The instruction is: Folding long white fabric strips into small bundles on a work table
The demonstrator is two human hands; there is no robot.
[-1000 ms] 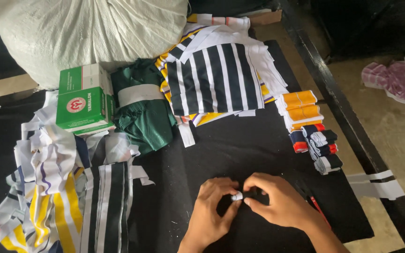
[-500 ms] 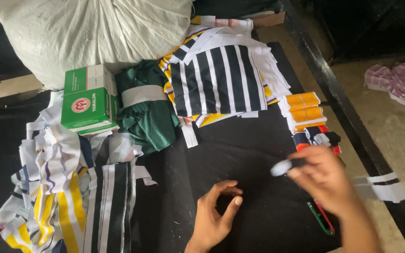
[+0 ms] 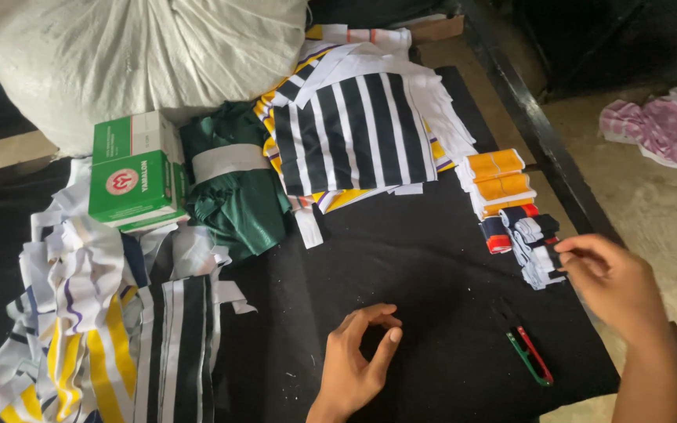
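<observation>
From the head camera, your left hand [image 3: 354, 364] rests on the black table [image 3: 425, 258] at six o'clock, fingers curled loosely with thumb and forefinger near each other, holding nothing. Your right hand [image 3: 609, 278] sits at four o'clock, fingertips pinched narrowly at the edge of the stack of folded labels [image 3: 534, 243]; whether they grip one, you cannot tell. The green-and-red thread snips [image 3: 530, 354] lie between your hands. Striped fabric pieces [image 3: 354, 133] sit at twelve o'clock.

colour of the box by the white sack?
Green and white box, clearest in the head view.
</observation>
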